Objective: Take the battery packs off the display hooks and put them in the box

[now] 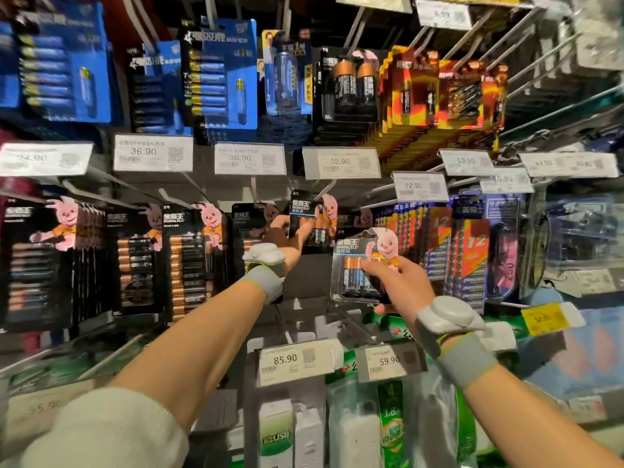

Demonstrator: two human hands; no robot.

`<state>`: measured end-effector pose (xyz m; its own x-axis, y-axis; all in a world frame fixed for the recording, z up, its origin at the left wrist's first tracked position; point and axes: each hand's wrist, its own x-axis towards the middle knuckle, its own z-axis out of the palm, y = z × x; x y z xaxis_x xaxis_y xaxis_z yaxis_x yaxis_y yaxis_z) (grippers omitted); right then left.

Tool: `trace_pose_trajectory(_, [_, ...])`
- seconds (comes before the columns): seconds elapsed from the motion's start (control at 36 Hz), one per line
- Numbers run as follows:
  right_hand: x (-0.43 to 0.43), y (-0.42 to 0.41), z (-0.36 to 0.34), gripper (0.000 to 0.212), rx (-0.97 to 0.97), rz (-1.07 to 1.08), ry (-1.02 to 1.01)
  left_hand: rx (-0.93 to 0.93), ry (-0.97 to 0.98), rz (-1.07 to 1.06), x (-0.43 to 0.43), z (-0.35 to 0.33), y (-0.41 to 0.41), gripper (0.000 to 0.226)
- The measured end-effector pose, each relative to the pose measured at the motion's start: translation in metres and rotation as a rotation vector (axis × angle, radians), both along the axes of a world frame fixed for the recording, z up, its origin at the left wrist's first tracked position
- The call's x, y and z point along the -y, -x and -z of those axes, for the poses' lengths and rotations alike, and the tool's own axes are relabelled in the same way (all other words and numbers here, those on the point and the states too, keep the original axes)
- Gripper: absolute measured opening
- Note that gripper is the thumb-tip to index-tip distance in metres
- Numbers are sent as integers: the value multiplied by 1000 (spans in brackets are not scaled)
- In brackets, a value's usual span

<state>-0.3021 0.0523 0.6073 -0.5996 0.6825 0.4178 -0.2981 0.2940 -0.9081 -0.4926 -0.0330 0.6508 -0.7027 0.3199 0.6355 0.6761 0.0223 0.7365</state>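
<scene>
Black-and-copper battery pack [312, 228] up at its display hook [324, 191], and the left grip [287, 237] pinches its lower left edge. Down and right of that grip, the right grip [401, 285] curls round a second pack [363, 265], tilted, clear of the hooks, fingers across its front.

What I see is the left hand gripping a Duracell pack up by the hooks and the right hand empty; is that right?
Not quite: the head view shows the right hand holding a second Duracell pack, not empty. The left hand does grip a Duracell pack up by the hooks.
</scene>
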Motion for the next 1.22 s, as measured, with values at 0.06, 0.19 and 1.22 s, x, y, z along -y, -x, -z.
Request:
trace_pose_trajectory(0.06, [-2, 4, 1, 22, 10, 2, -29, 20, 29, -48, -3, 0, 8, 37])
trace_pose_trajectory(0.19, [-9, 18, 2, 7, 14, 22, -67, 26, 2, -80, -20, 0, 26, 32])
trace_pose_trajectory(1.22, [33, 18, -18, 44, -45, 73, 44, 281, 150, 364, 39, 4, -36, 33])
